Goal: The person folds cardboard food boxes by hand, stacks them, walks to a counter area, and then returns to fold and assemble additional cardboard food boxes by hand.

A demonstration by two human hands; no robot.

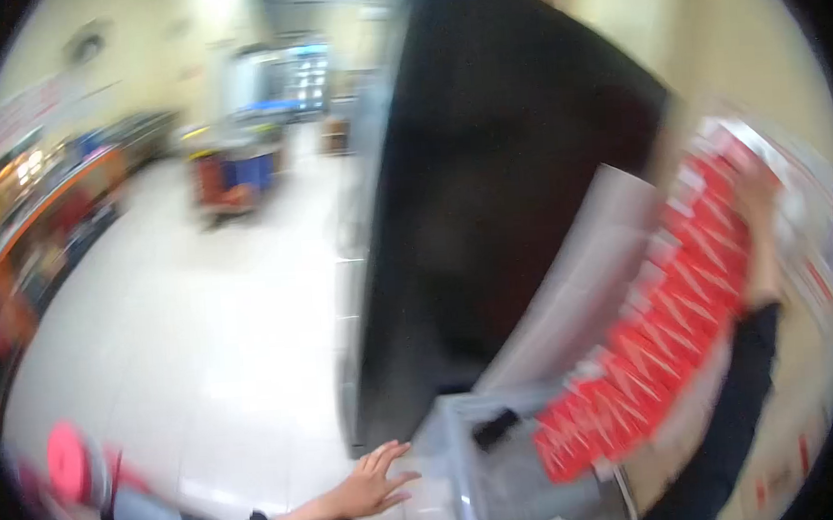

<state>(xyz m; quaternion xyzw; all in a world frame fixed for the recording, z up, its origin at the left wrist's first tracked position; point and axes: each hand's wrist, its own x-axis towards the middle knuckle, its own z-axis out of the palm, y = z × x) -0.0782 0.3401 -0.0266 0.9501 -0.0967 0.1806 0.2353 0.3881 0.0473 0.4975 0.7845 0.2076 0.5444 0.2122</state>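
Observation:
A long row of red packets with white edges (658, 312) slants from the upper right down over a grey plastic bin (463, 476). My right hand (756, 192) is at its upper end and appears closed on it, though motion blurs the fingers. At the lower middle, my left hand (368, 487) is open and holds nothing, its fingers spread to the left of the bin. A small black item (496, 430) shows inside the bin.
A tall black panel (515, 159) stands behind the bin, with a pale rolled sheet (574, 269) leaning beside it. Orange-edged shelving (46, 211) lines the left side. A loaded cart (230, 181) stands farther back on the white floor (229, 319). A pink roll (68, 462) sits at lower left.

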